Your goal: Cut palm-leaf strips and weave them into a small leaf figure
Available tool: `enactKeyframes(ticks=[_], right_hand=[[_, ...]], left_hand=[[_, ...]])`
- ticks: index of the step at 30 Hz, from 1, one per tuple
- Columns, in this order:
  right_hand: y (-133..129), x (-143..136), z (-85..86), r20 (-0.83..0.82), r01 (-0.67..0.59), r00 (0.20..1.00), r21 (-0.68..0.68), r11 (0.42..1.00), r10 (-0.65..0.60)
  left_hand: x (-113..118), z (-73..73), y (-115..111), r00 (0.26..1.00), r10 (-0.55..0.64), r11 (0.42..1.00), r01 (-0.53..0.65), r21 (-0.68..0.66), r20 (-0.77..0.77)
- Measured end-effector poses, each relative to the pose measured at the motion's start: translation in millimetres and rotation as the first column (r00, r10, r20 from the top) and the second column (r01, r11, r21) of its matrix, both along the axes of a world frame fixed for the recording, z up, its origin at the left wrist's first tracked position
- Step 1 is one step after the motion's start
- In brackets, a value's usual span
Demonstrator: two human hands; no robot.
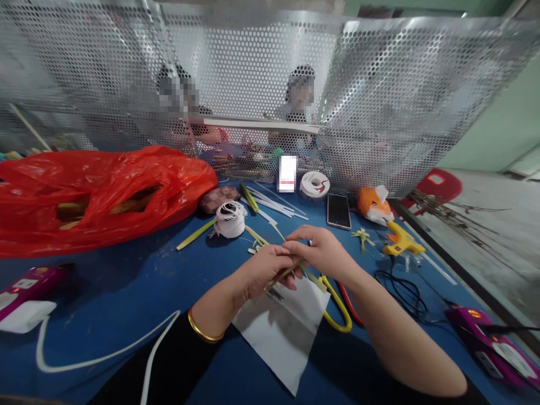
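Note:
My left hand and my right hand meet above a sheet of white paper. Between their closed fingers they grip pale green leaf strips, whose ends stick out on several sides. My fingers cover the middle of the strips. To the right of the paper lies a tool with yellow and red handles, partly under my right forearm. More cut strips lie just beyond my left hand. A small knotted leaf piece rests to the right of my right hand.
On the blue table are a red plastic bag, a white cord roll, a ribbon spool, a phone, a yellow glue gun and purple devices with cables. Behind a perforated metal screen sit two people.

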State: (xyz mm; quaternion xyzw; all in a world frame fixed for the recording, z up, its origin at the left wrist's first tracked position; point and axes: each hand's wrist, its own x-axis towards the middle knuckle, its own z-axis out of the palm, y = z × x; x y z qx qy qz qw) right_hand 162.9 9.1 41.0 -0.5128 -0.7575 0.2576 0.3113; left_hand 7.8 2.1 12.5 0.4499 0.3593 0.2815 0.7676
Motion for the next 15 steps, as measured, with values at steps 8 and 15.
enactKeyframes(ticks=[8,15], right_hand=[[-0.9,-5.4,-5.6,-0.451,-0.049,0.889,-0.268,0.962,-0.081],[-2.9,-11.1,-14.5,-0.300,0.049,0.952,-0.059,0.997,-0.064]], left_hand=[[-3.5,1.5,1.3,0.999,-0.010,1.000,0.011,0.018,-0.051],[-7.3,3.4,3.2,0.993,-0.043,0.998,0.049,0.046,-0.106]])
